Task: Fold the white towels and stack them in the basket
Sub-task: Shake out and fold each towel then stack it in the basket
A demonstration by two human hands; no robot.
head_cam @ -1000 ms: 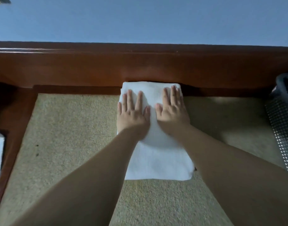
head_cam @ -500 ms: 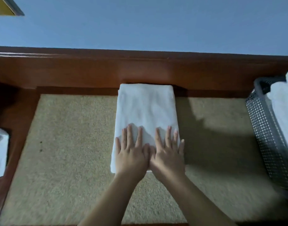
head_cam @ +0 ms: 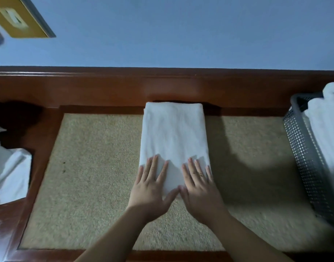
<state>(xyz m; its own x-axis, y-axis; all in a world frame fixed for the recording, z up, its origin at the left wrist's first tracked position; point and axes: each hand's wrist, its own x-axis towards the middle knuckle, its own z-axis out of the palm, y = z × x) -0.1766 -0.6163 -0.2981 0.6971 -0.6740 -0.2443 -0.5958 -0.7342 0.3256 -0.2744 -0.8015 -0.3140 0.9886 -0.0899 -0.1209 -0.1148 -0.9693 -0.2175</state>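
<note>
Both hands slid back along the towel [head_cam: 173,137] toward the person: 1 s ago they pressed flat at its far end near the wood ledge, now they're at the near edge. L hand [head_cam: 151,188] has fingers spread on the towel's near-left part, palm off onto the mat [head_cam: 86,176]; R hand [head_cam: 199,188] likewise on the near-right, fingers flat, thumbs almost meeting. Far part of towel now uncovered and smooth. View has also shifted: basket [head_cam: 302,157] w/ stacked towels shows more at right, and a yellow frame [head_cam: 20,17] has come in at top left.
</note>
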